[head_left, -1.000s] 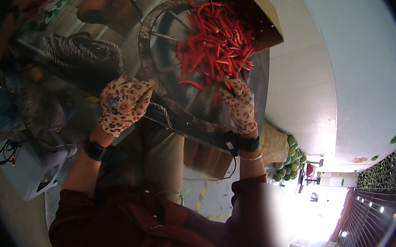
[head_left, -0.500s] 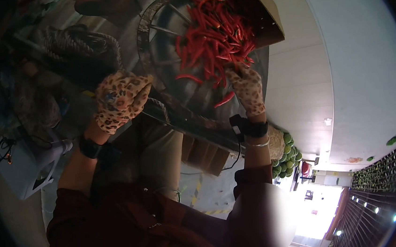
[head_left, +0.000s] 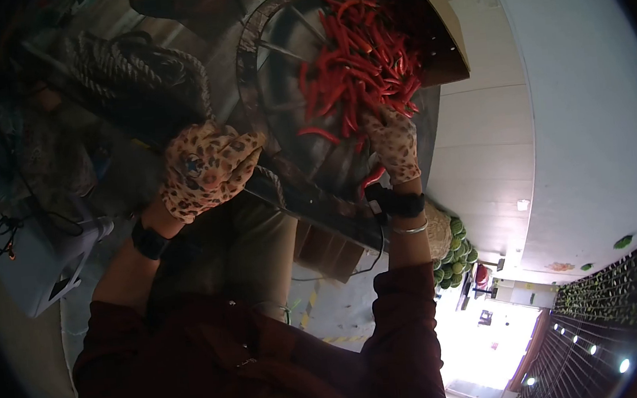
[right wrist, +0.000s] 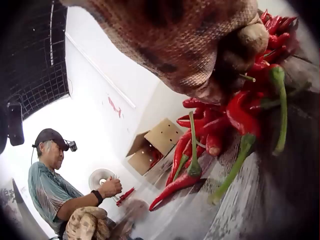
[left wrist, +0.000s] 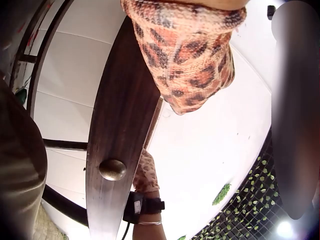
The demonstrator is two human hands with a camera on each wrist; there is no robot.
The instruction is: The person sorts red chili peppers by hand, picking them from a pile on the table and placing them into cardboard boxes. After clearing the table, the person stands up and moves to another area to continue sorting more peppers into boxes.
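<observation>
A heap of red chili peppers (head_left: 366,51) lies on a table with a spoked wheel (head_left: 249,76) in its top. My right hand (head_left: 392,147), in a leopard-print glove, reaches into the heap's near edge. Its fingers curl down over a chili pepper (right wrist: 240,112) with a green stem in the right wrist view; the fingertips are partly hidden. One loose chili pepper (head_left: 371,179) lies beside the right wrist. My left hand (head_left: 210,169), gloved alike, hovers by the table's near edge, fingers bunched together. I cannot tell whether it holds anything; its palm faces away.
An open carton (head_left: 446,28) lies tipped beside the heap. Coiled rope (head_left: 117,61) sits at the table's left. In the left wrist view, the dark wooden edge (left wrist: 117,115) carries a round stud (left wrist: 113,170). Another person (right wrist: 55,185) sits across, holding chili peppers (right wrist: 125,196).
My right hand has moved from just below the heap into its near edge. A loose chili pepper has come into view on the table beside its wrist. My left hand stays nearly in place.
</observation>
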